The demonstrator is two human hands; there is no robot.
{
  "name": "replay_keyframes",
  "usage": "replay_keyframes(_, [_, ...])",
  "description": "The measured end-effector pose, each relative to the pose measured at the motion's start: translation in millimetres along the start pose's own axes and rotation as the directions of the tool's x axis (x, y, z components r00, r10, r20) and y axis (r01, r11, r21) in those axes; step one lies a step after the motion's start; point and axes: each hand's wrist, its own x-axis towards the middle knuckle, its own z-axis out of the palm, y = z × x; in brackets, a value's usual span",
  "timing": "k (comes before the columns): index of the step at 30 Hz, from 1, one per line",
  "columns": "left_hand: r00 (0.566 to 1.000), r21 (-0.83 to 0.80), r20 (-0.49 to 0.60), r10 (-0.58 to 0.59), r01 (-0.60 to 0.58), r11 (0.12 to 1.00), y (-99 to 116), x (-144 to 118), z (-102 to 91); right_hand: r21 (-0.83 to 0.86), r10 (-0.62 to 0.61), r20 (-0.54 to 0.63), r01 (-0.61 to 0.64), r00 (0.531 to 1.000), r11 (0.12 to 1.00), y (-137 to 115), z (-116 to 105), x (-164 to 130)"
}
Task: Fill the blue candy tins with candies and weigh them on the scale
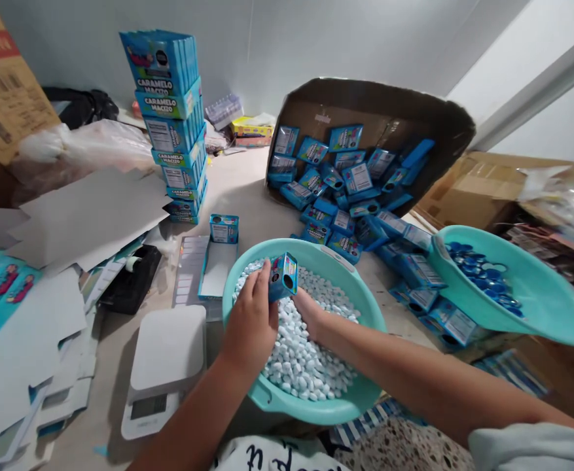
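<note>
Cluttered counter (247, 190) carried a teal basin (365, 314) of white candies (301, 360) near its front edge. I saw my left hand (252, 320), its grip clamped on a small blue box (283, 276), holding it above the candies, open end tilted toward me. My right hand (311, 311) lay just beside and below the box, fingers buried among candies; I couldn't tell its grip.
</note>
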Motion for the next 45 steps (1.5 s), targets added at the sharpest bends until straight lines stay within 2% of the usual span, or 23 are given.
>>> replay_keyframes(3, [1.000,-0.008,-0.031,-0.002,0.002,1.000,-0.8,-1.0,-1.0,0.149,0.213,0.013,-0.213,0.977,0.966,-1.4,1.5,3.4])
replay_keyframes(5, [0.998,-0.026,-0.065,0.007,-0.008,1.000,0.4,-1.7,-2.8,0.236,0.223,-0.007,-0.215,0.975,0.948,-2.1,-0.6,5.0])
replay_keyframes(8, [0.990,-0.039,-0.139,0.028,-0.034,0.999,2.9,-3.3,-4.7,0.315,0.176,-0.071,-0.146,0.982,0.938,-5.6,-5.7,5.5])
replay_keyframes(11, [0.970,-0.023,-0.235,0.067,-0.075,0.997,4.1,-5.0,-4.3,0.351,0.039,-0.142,0.014,0.989,0.936,-14.1,-10.0,6.2])
replay_keyframes(15, [0.945,-0.023,-0.314,0.096,-0.108,0.994,3.4,-6.8,-5.7,0.400,-0.138,-0.214,0.216,0.967,0.891,-34.5,-13.7,5.6])
replay_keyframes(19, [0.969,-0.065,-0.231,0.090,-0.108,0.992,2.7,-6.8,-9.9,0.441,-0.221,-0.247,0.313,0.943,0.841,-63.1,-12.4,-4.0])
replay_keyframes(24, [0.995,-0.071,-0.076,0.060,-0.066,0.995,2.4,-5.7,-9.3,0.601,-0.351,-0.224,0.412,0.909,0.685,-88.4,6.1,-21.4])
replay_keyframes(27, [0.998,-0.087,-0.020,0.056,-0.057,0.995,2.5,-6.2,-8.1,0.632,-0.394,-0.200,0.425,0.897,0.647,-87.6,19.1,-26.6])
replay_keyframes(31, [0.999,-0.104,-0.002,0.042,-0.042,0.994,3.1,-7.0,-8.6,0.616,-0.396,-0.188,0.422,0.899,0.665,-78.6,28.9,-30.5])
replay_keyframes(37, [0.997,-0.107,0.020,0.071,-0.068,0.992,2.3,-7.2,-10.1,0.600,-0.396,-0.279,0.481,0.875,0.639,-71.3,39.8,-37.0])
replay_keyframes(45, [0.994,-0.072,0.008,0.106,-0.105,0.992,-0.9,-7.9,-9.4,0.565,-0.439,-0.280,0.516,0.854,0.644,-63.7,39.7,-39.8])
